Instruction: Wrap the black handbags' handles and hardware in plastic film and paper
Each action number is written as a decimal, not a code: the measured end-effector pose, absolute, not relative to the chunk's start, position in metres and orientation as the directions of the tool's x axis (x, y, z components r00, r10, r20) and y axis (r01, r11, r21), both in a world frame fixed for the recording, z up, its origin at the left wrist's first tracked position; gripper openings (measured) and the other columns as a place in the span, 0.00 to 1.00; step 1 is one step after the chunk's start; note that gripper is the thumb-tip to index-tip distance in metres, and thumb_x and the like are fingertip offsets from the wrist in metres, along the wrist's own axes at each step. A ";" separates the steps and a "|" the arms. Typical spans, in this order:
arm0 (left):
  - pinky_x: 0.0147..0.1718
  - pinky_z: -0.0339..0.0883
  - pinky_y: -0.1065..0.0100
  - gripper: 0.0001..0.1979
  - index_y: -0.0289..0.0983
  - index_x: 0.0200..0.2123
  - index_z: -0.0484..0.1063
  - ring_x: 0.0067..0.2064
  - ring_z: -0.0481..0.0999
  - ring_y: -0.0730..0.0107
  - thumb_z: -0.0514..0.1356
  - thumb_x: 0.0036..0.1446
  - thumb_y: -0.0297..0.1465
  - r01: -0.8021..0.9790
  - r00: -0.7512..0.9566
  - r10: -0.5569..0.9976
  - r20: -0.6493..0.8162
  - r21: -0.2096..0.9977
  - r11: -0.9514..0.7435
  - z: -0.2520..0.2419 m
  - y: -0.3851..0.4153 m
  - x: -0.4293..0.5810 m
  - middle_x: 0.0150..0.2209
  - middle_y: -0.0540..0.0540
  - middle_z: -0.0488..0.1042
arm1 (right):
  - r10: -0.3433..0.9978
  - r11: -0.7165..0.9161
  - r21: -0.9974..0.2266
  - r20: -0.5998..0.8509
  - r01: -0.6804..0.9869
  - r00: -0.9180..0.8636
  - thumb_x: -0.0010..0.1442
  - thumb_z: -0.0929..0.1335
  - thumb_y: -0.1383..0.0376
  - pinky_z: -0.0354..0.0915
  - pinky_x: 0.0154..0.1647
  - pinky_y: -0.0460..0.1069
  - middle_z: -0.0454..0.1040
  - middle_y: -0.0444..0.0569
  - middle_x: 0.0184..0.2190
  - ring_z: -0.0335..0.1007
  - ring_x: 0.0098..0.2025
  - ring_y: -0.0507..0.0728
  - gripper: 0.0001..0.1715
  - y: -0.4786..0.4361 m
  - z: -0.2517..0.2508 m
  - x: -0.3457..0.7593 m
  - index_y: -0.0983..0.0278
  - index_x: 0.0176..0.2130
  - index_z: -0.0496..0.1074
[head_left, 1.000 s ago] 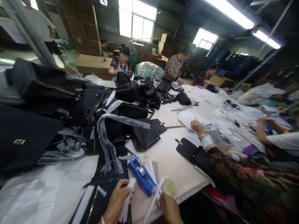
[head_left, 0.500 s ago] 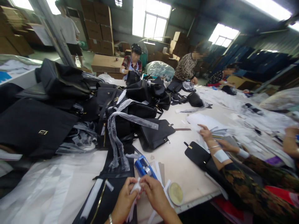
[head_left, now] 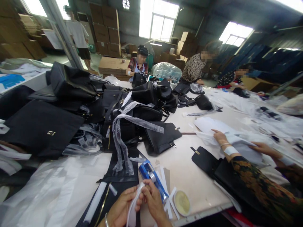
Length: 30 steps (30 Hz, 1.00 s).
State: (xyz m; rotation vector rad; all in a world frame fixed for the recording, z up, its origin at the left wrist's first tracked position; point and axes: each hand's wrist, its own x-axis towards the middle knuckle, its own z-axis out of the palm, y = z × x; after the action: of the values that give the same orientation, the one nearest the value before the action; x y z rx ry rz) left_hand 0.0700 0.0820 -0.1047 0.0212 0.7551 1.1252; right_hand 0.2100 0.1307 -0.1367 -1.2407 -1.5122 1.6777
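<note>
Pale worktable (head_left: 187,176), black bags (head_left: 163,140), blue tape dispenser (head_left: 152,178), white strips (head_left: 169,200), round dish (head_left: 181,202)

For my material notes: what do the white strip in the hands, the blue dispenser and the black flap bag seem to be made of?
The white strip: probably paper or thin foam, matt, curving softly between left hand and right hand. The blue dispenser: glossy hard plastic, showing highlights. The black flap bag: leather or imitation, smooth, faint sheen.
</note>
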 end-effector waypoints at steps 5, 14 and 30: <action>0.23 0.57 0.77 0.11 0.29 0.40 0.71 0.25 0.66 0.82 0.62 0.51 0.24 -0.849 0.261 0.796 -0.546 0.264 0.459 -0.106 0.080 0.068 0.30 0.46 0.69 | 0.841 -0.204 -0.975 -0.222 0.090 -0.493 0.60 0.65 0.54 0.63 0.30 0.46 0.69 0.42 0.25 0.67 0.27 0.52 0.17 0.138 -0.137 0.214 0.62 0.44 0.68; 0.20 0.59 0.75 0.14 0.38 0.37 0.60 0.23 0.69 0.75 0.61 0.54 0.37 -0.467 -0.082 0.895 -0.439 0.810 0.355 -0.107 0.084 0.095 0.25 0.51 0.72 | 0.775 -0.158 -0.935 -0.317 0.317 -0.547 0.61 0.62 0.55 0.62 0.26 0.46 0.71 0.44 0.28 0.68 0.27 0.53 0.15 0.156 -0.110 0.218 0.62 0.40 0.69; 0.27 0.66 0.71 0.23 0.32 0.39 0.69 0.26 0.72 0.73 0.55 0.56 0.48 -0.611 -0.022 0.767 -0.641 0.616 0.497 -0.108 0.055 0.089 0.29 0.44 0.75 | 0.822 -0.418 -0.907 -0.397 0.041 -0.409 0.58 0.63 0.48 0.66 0.34 0.49 0.74 0.48 0.32 0.70 0.35 0.57 0.23 0.127 -0.140 0.211 0.63 0.42 0.69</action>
State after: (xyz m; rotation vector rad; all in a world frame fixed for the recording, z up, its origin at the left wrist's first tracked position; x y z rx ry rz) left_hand 0.0890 0.0547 -0.1085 0.1686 1.1493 1.1062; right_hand 0.2111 0.1269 -0.1396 -1.2534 -1.2394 1.8801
